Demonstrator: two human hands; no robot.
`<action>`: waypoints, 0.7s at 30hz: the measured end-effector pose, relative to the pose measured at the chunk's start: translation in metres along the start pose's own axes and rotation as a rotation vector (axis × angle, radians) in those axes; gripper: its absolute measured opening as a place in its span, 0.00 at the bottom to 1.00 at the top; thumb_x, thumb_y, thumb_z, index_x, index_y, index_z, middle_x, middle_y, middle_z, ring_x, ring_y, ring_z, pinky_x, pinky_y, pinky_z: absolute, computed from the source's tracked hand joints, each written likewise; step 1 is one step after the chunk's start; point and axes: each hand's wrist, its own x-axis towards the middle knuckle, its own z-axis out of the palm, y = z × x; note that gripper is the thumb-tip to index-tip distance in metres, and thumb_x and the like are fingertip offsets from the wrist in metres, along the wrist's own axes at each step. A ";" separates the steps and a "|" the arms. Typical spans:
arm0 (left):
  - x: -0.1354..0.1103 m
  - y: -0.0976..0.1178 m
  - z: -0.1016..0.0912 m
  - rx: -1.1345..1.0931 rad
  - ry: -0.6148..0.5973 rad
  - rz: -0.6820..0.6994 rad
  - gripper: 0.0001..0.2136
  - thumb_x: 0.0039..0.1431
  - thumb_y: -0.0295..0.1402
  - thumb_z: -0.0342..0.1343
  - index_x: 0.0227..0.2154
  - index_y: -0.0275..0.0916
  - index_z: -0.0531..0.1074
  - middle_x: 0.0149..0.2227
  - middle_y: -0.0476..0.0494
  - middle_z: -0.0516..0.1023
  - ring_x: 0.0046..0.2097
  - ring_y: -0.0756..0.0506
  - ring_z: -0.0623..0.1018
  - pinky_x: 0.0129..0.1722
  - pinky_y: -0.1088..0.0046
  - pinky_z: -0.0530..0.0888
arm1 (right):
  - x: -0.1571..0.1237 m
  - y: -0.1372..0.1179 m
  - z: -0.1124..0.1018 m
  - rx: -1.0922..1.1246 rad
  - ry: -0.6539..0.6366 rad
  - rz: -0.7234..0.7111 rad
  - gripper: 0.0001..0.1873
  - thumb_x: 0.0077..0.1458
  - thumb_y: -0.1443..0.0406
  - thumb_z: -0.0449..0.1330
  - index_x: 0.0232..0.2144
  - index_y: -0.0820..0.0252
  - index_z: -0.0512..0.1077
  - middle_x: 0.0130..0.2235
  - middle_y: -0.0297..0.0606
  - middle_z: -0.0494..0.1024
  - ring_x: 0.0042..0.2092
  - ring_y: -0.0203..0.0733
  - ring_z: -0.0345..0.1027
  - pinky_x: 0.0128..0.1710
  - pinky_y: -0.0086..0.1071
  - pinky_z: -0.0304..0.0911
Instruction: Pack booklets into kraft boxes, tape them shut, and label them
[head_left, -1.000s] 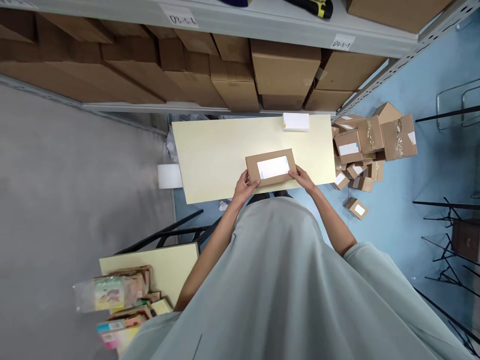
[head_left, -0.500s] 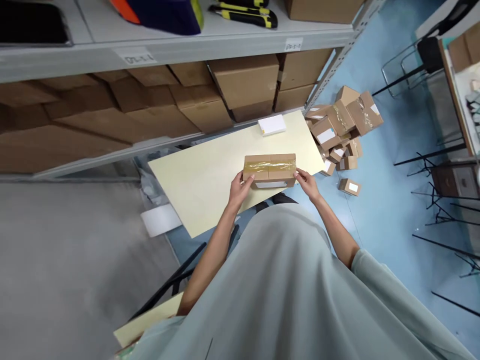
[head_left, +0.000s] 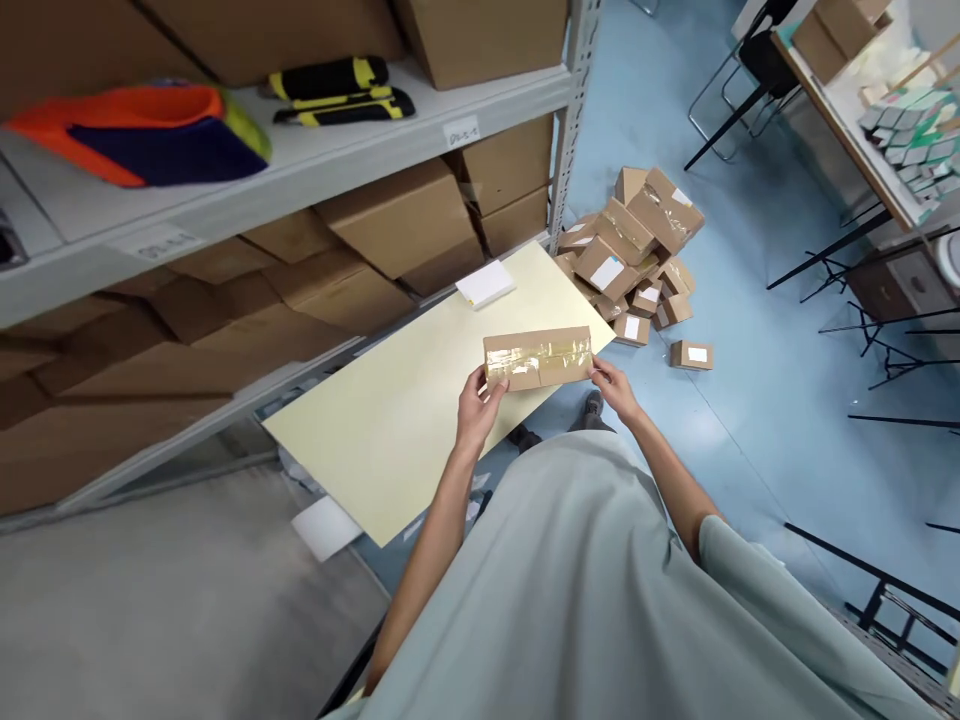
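Observation:
A brown cardboard box (head_left: 538, 360), sealed along its top with shiny yellowish tape, is held between my two hands. My left hand (head_left: 480, 405) grips its left end, thumb on the near edge. At the opposite end, the fingers of my right hand (head_left: 615, 388) pinch the corner. The box is above the near edge of a pale yellow board (head_left: 390, 430). A white pad or flat box (head_left: 486, 285) lies on the board's far side. The underside of the held box is hidden.
Beyond the board stands a grey shelf (head_left: 315, 180) packed with cardboard boxes, with yellow-black utility knives (head_left: 345, 105) and an orange-and-blue bin (head_left: 150, 135) on it. Taped boxes (head_left: 630, 240) are heaped on the blue floor. A table (head_left: 862, 140) and black chair are at right.
My view has turned to the right, so the shelf and box heap appear further left. The box in my hands has tipped, and its white front label no longer shows.

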 end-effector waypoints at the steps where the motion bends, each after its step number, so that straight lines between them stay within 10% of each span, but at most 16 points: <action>1: 0.000 0.004 0.008 0.010 -0.003 0.005 0.28 0.64 0.47 0.71 0.62 0.43 0.75 0.67 0.33 0.80 0.69 0.33 0.79 0.72 0.48 0.76 | 0.003 0.003 -0.007 0.022 0.007 0.004 0.45 0.57 0.34 0.67 0.66 0.53 0.82 0.63 0.47 0.83 0.61 0.58 0.78 0.65 0.52 0.74; 21: 0.042 0.068 0.333 0.198 -0.298 0.018 0.31 0.63 0.54 0.70 0.63 0.44 0.74 0.66 0.33 0.81 0.68 0.32 0.81 0.69 0.47 0.80 | 0.060 0.043 -0.292 0.281 0.367 -0.005 0.48 0.59 0.31 0.66 0.66 0.56 0.82 0.70 0.51 0.79 0.71 0.64 0.73 0.71 0.57 0.71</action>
